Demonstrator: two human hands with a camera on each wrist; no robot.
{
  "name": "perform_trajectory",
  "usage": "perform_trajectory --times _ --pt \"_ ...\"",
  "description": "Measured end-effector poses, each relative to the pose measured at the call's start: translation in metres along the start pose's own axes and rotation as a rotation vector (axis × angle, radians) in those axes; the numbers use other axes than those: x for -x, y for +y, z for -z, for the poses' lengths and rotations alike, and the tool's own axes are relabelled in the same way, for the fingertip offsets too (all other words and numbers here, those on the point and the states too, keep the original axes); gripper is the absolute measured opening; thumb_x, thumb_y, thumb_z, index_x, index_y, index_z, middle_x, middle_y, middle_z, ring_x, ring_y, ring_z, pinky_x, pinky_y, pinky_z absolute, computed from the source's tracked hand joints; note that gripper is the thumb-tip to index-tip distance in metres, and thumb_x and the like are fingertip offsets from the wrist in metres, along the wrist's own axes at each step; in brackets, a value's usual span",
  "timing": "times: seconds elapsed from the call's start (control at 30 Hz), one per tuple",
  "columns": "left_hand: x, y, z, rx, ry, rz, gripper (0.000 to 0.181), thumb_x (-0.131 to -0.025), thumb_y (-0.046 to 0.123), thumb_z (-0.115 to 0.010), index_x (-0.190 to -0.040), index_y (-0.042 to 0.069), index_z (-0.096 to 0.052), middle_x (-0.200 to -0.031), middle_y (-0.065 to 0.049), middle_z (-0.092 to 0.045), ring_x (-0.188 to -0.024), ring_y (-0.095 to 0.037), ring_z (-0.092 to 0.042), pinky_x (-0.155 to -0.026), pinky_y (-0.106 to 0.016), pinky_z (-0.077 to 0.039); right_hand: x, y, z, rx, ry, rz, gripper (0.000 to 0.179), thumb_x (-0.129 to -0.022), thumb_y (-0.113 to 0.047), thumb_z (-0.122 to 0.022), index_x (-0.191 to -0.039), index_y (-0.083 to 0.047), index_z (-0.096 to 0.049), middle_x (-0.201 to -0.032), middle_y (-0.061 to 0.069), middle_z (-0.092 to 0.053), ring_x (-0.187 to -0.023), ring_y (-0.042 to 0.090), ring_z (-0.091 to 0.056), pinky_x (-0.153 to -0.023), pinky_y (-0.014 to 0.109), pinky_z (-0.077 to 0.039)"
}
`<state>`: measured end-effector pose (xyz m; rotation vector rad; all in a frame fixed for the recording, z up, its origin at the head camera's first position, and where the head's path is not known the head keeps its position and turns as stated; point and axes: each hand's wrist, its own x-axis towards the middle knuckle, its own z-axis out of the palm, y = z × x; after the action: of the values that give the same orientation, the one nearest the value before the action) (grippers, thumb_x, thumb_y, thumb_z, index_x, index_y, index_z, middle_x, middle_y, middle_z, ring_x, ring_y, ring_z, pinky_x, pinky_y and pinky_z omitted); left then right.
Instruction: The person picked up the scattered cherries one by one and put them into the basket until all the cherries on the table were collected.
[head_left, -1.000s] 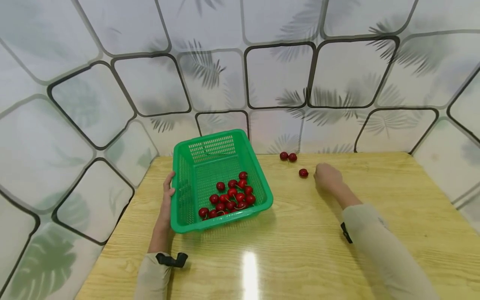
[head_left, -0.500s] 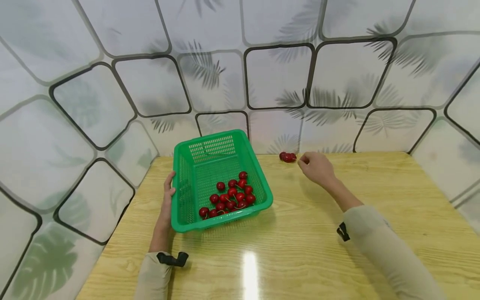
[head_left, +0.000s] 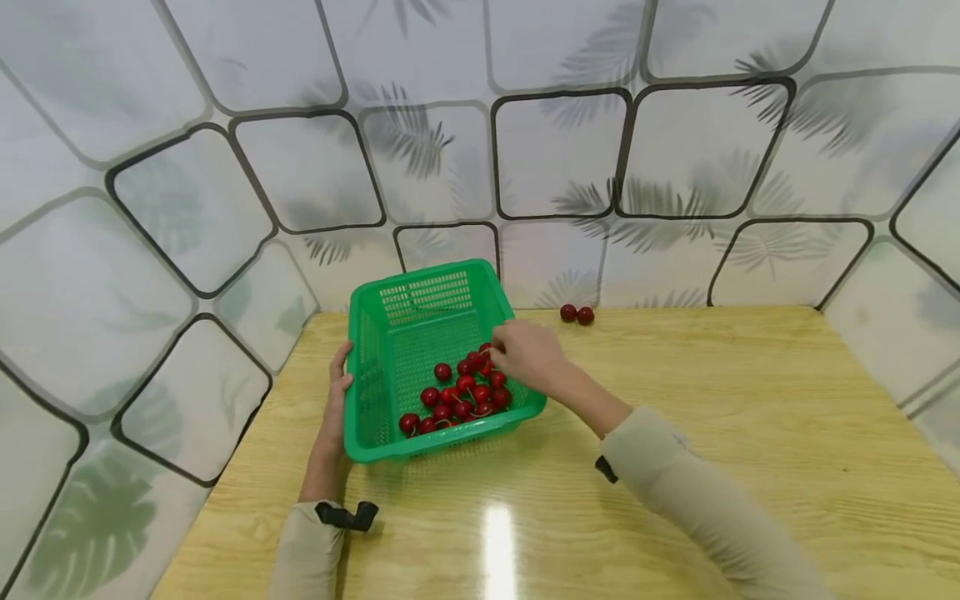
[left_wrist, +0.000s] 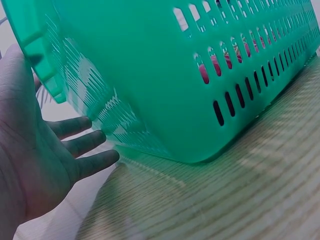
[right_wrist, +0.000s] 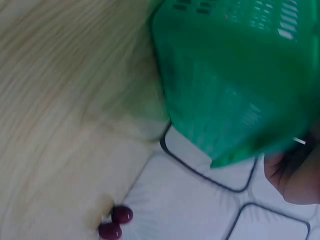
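Observation:
A green plastic basket [head_left: 375,450] stands on the table with several red cherries [head_left: 442,412] gathered in its near right part. My left hand [head_left: 332,408] rests against the outside of its left wall by the rim. In the left wrist view, the straight fingers [left_wrist: 85,145] of that hand lie apart from the wall. Over the basket's right rim reaches my right hand [head_left: 528,354], pinching the stem of a cherry [head_left: 475,359] among the others. In the right wrist view this hand [right_wrist: 295,180] is partly hidden behind the basket wall.
Two cherries [head_left: 577,314] lie side by side at the table's back edge, right of the basket. A pale patterned wall [head_left: 555,258] rises directly behind the wooden table [head_left: 675,358]. Black straps [head_left: 347,515] sit at both wrists.
My right hand picked up the lone cherry by its stem, passed in front of the pair at the back, and moved left over the basket. The left hand and basket have stayed put.

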<state>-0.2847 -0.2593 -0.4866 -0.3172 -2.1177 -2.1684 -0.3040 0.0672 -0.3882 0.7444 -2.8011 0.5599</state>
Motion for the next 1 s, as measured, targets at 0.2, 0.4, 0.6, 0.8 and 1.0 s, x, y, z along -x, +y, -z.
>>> perform_trajectory --times 0.2,0.4,0.6,0.8,1.0 --pt "0.000 -0.002 -0.001 0.019 -0.009 -0.003 0.056 -0.104 0.026 -0.021 -0.159 0.025 -0.009 -0.163 -0.012 -0.006 -0.126 -0.023 -0.035 -0.091 -0.025 -0.042 -0.023 -0.026 -0.035 0.091 -0.155 -0.015 0.035 -0.091 -0.006 -0.060 -0.059 -0.017 -0.049 -0.061 -0.005 -0.047 -0.055 0.011 -0.039 -0.048 0.029 -0.038" --pt "-0.001 -0.002 0.000 0.024 -0.009 -0.006 0.057 -0.104 0.029 -0.023 -0.159 0.026 -0.009 -0.162 -0.012 -0.008 -0.124 -0.026 -0.038 -0.090 -0.025 -0.043 -0.032 -0.040 -0.055 0.250 -0.284 0.027 0.038 -0.091 -0.003 -0.058 -0.057 -0.018 -0.048 -0.061 -0.002 -0.057 -0.059 0.013 -0.056 -0.053 0.035 -0.051" --pt "-0.001 0.001 0.000 0.020 -0.004 0.000 0.056 -0.104 0.029 -0.022 -0.159 0.027 -0.010 -0.162 -0.013 -0.007 -0.126 -0.026 -0.035 -0.090 -0.026 -0.042 -0.030 -0.039 -0.055 0.193 -0.328 0.037 0.042 -0.089 -0.007 -0.062 -0.055 -0.017 -0.040 -0.056 -0.005 -0.044 -0.055 0.011 -0.042 -0.051 0.032 -0.046" --pt "0.001 0.003 0.000 0.064 0.003 0.028 0.055 -0.104 0.026 -0.021 -0.158 0.030 -0.010 -0.161 -0.008 -0.009 -0.125 -0.026 -0.035 -0.091 -0.027 -0.042 -0.030 -0.019 -0.032 -0.098 -0.115 0.031 0.023 -0.093 -0.011 -0.058 -0.071 -0.012 -0.065 -0.067 -0.004 -0.057 -0.058 0.010 -0.046 -0.052 0.026 -0.040" --pt "0.001 0.001 -0.001 0.053 -0.007 0.018 0.055 -0.105 0.024 -0.019 -0.159 0.027 -0.009 -0.162 -0.005 -0.007 -0.127 -0.022 -0.033 -0.094 -0.026 -0.040 -0.024 0.053 -0.003 -0.238 0.165 -0.252 0.027 -0.094 -0.014 -0.052 -0.111 -0.003 -0.070 -0.108 0.014 -0.069 -0.095 0.029 -0.065 -0.078 0.044 -0.052"
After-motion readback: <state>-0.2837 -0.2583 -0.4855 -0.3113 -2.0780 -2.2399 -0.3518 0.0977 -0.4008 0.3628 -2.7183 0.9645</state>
